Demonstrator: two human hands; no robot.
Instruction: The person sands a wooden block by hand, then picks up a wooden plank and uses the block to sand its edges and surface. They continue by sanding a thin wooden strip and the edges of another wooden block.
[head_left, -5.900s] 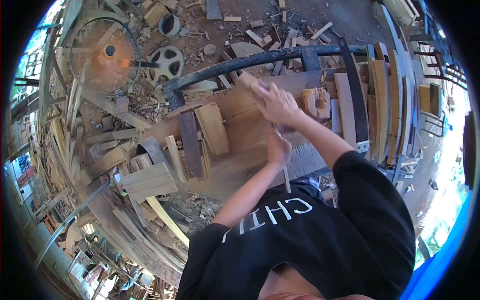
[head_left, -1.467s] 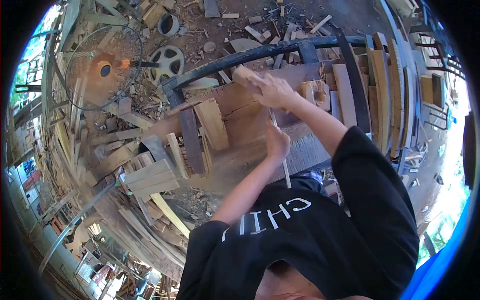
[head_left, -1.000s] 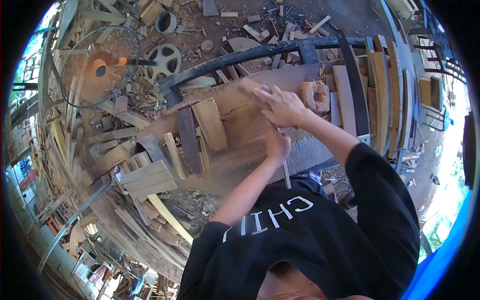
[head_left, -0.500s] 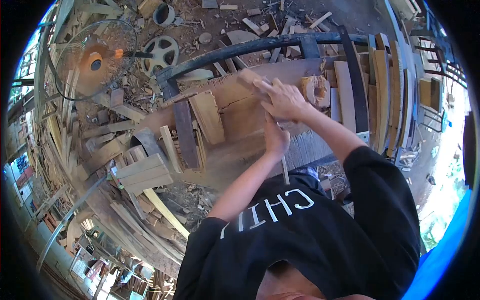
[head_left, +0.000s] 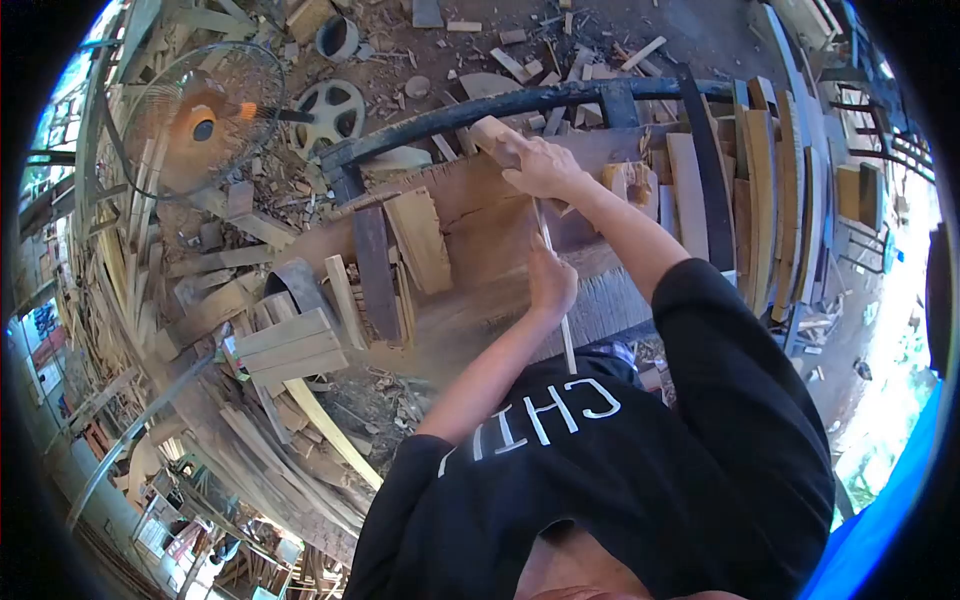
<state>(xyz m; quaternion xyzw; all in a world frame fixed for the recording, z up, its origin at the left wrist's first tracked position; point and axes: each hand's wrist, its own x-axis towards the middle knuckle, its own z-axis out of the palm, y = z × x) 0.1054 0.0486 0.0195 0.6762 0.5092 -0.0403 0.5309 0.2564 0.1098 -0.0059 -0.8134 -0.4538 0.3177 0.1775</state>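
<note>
My left hand (head_left: 553, 282) is closed around a thin wooden strip (head_left: 568, 343), which runs from near my shirt up toward my other hand. Ahead of it, my right hand (head_left: 547, 168) grips a pale wooden block (head_left: 494, 138) by its near end, the block pointing away to the left. The far end of the strip reaches just below my right palm. Both hands are over a broad wooden workbench (head_left: 490, 222). To their left lies a rough-edged light board (head_left: 418, 240), and a notched wood piece (head_left: 628, 182) sits right of my right hand.
A fan (head_left: 200, 128) stands at the far left beside a spoked wheel (head_left: 328, 118). A dark bar (head_left: 480, 113) borders the bench's far side. Long boards (head_left: 760, 195) stand stacked at the right. Wood offcuts (head_left: 290, 345) pile up at the left, with scraps over the ground.
My right hand and the block have moved forward and slightly left, away from my left hand. More of the thin strip shows between the hands. My left hand has stayed nearly in place.
</note>
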